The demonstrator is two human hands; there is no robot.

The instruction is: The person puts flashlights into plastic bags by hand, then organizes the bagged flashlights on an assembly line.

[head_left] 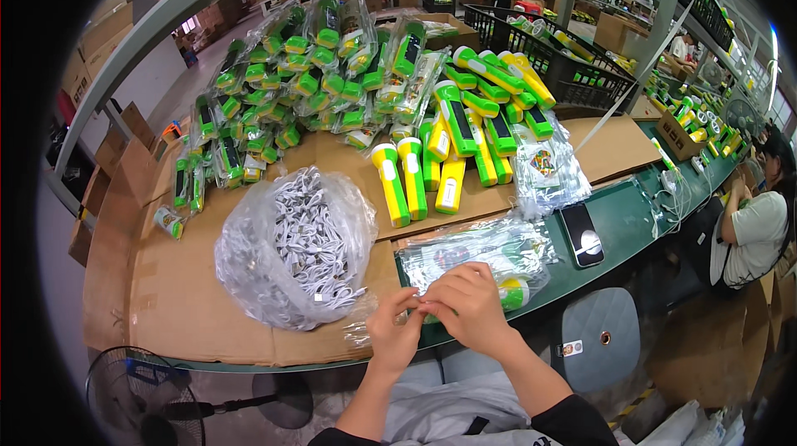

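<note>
My left hand (393,331) and my right hand (471,311) meet at the table's front edge, thumbs and fingertips pinched together. What lies between the fingertips is too small to make out. Beneath my right hand, a green-and-yellow flashlight (513,293) in clear plastic lies partly hidden. Just beyond it is a flat stack of clear plastic bags (465,248). Left of my hands sits a large clear bag (241,255) full of coiled white cables (311,234). Unbagged flashlights (452,180) stand and lie in a heap farther back.
Bagged flashlights (307,81) form a high pile at the back left. A phone (581,234) lies right of the bags, near printed clear bags (548,168). A black crate (581,73) stands behind. A stool (599,338), a fan (145,400) and a seated person (751,218) are nearby.
</note>
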